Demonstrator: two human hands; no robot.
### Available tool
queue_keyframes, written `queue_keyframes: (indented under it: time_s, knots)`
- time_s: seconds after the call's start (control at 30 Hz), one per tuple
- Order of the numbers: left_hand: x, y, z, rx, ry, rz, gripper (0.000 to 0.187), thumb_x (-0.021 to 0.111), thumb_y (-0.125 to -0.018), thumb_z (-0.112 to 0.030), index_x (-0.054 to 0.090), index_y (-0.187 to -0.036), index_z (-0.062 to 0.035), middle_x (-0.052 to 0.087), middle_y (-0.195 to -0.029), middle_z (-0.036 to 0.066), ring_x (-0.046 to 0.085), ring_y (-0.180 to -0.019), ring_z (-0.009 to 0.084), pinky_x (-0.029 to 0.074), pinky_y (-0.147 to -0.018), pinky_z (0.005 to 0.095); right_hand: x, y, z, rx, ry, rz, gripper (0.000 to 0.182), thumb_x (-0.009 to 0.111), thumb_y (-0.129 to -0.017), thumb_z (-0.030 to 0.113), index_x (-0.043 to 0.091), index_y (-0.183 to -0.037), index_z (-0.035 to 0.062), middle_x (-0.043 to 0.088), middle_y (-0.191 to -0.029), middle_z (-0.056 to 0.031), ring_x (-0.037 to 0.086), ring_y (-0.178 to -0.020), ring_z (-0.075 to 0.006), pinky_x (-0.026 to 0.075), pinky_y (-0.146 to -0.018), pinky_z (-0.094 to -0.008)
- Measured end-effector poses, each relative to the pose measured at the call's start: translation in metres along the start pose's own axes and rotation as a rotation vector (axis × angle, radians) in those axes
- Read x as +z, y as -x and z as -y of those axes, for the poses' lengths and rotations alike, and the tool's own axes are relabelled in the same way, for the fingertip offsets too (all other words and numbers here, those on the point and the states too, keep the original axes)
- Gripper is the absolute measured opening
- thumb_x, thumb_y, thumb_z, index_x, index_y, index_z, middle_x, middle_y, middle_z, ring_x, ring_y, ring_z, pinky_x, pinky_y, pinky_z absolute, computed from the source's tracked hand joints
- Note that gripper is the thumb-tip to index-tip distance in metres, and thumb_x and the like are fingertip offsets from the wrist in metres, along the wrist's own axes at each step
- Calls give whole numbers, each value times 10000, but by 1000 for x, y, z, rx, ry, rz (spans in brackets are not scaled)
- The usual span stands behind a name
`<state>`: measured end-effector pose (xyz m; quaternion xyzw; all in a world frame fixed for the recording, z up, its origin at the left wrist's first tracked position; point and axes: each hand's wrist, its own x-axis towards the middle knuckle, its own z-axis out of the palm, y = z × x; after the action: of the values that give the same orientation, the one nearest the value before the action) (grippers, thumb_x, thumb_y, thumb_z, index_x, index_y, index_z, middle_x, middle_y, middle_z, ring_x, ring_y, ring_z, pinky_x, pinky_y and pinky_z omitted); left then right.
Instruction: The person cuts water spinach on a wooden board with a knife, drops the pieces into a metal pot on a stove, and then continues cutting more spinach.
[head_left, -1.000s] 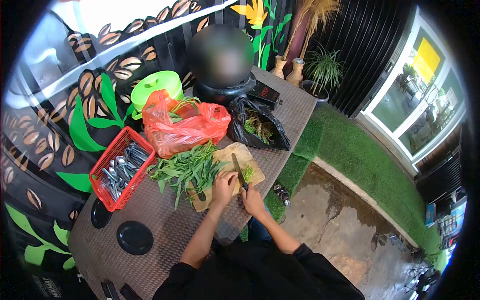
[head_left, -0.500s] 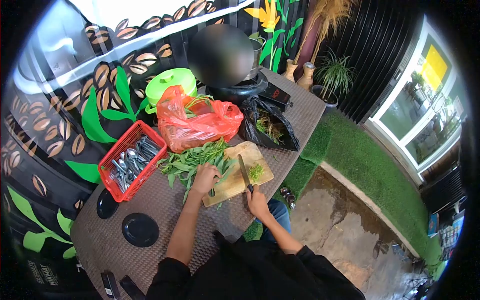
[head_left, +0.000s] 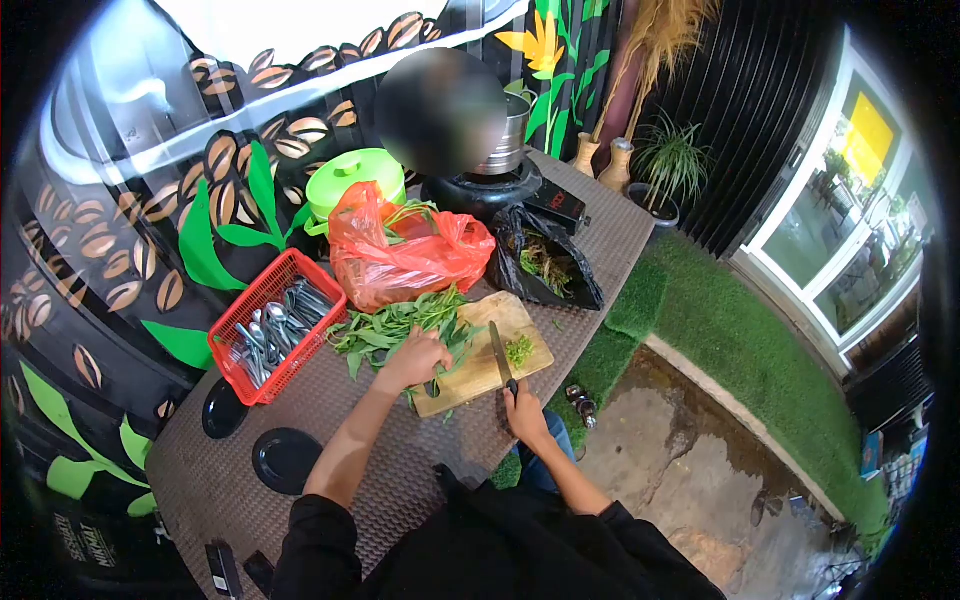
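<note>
My right hand (head_left: 524, 412) is wrapped round the black handle of a kitchen knife (head_left: 499, 350), its blade lying over the wooden cutting board (head_left: 478, 372) and pointing away from me. Beside the blade, on the board's right part, sits a small heap of chopped green stems (head_left: 519, 350). My left hand (head_left: 418, 360) is curled down on the leafy greens (head_left: 380, 332) at the board's left edge, fingers bent round some of them. Its fingertips are partly hidden. The greens spread from the board onto the brown woven table (head_left: 390, 470).
Behind the board stand a red plastic bag (head_left: 400, 260) and a black bag (head_left: 570, 270) with plant scraps. A red basket (head_left: 325, 325) of cutlery is at left, near black plates (head_left: 287, 461). Farther back are a green lidded pot (head_left: 352, 185) and a stove (head_left: 480, 192) with a metal pot.
The view has shifted slightly, so the table's things appear a little lower and farther right. My left hand has curled in more over the greens; my right hand still grips the knife.
</note>
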<state>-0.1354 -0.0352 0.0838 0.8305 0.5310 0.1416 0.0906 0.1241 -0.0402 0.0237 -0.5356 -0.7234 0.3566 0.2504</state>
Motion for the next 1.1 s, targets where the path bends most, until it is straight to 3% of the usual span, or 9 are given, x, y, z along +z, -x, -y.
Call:
queue_keyframes:
  time_s: [0.07,0.2,0.33,0.4,0.6,0.83,0.93,1.03,1.1]
  knots:
    - [8,6,2,26,-29,7,313,590,-581,54,719,-759,-169,617,-763,-3,498,-934,222,339,-845,417,-2,-1,2,9,22,7,311,474,-921,216,403,-1088,-35,574,-789,-358,554,-794,-523,430,-691,-575]
    - [12,15,-4,9,-73,-17,298,587,-584,68,706,-742,-155,627,-792,-22,501,-932,208,333,-863,410,0,-2,8,-22,48,-14,283,481,-921,240,405,-1005,-20,569,-758,-357,557,-756,-525,428,-649,-585]
    - [13,21,-3,26,-48,-54,281,593,-595,77,695,-724,-151,631,-811,-38,497,-929,190,318,-894,405,9,-3,6,-41,99,37,324,461,-925,251,409,-1037,-49,589,-766,-341,580,-761,-502,460,-685,-565]
    - [11,23,-4,48,-106,-69,204,648,-614,28,685,-707,-150,636,-832,-55,496,-924,173,303,-919,402,12,-2,5,-110,64,-2,296,481,-923,248,409,-970,-35,562,-725,-352,553,-722,-524,428,-620,-580]
    - [7,28,-2,66,-95,-41,131,734,-624,-123,709,-751,-148,646,-871,-53,487,-949,160,299,-922,397,7,4,9,-88,36,-2,299,485,-920,241,424,-964,-48,563,-731,-352,555,-751,-521,425,-643,-575]
    - [12,40,4,137,-118,-183,116,692,-702,-169,722,-808,-133,650,-913,-48,481,-978,163,300,-916,394,9,4,-1,-53,21,5,311,493,-916,237,430,-1006,-54,571,-754,-341,556,-776,-512,428,-676,-558]
    - [10,40,1,124,-104,-228,114,665,-746,-173,713,-838,-127,647,-927,-44,481,-991,171,293,-928,394,13,4,-6,-56,12,0,313,495,-914,228,431,-1039,-51,578,-768,-332,556,-778,-507,429,-680,-548]
    - [9,29,-7,9,71,-293,123,654,-783,-180,700,-870,-106,645,-930,-9,470,-1020,176,301,-942,391,14,2,-9,-36,5,20,316,495,-912,219,424,-1071,-45,580,-777,-327,558,-784,-503,425,-677,-540]
    - [8,19,-11,-136,170,-401,124,654,-803,-160,685,-877,-65,647,-941,52,507,-975,216,363,-899,384,12,2,-7,-36,-25,11,307,506,-909,230,440,-1042,-39,579,-780,-328,559,-794,-500,419,-682,-534]
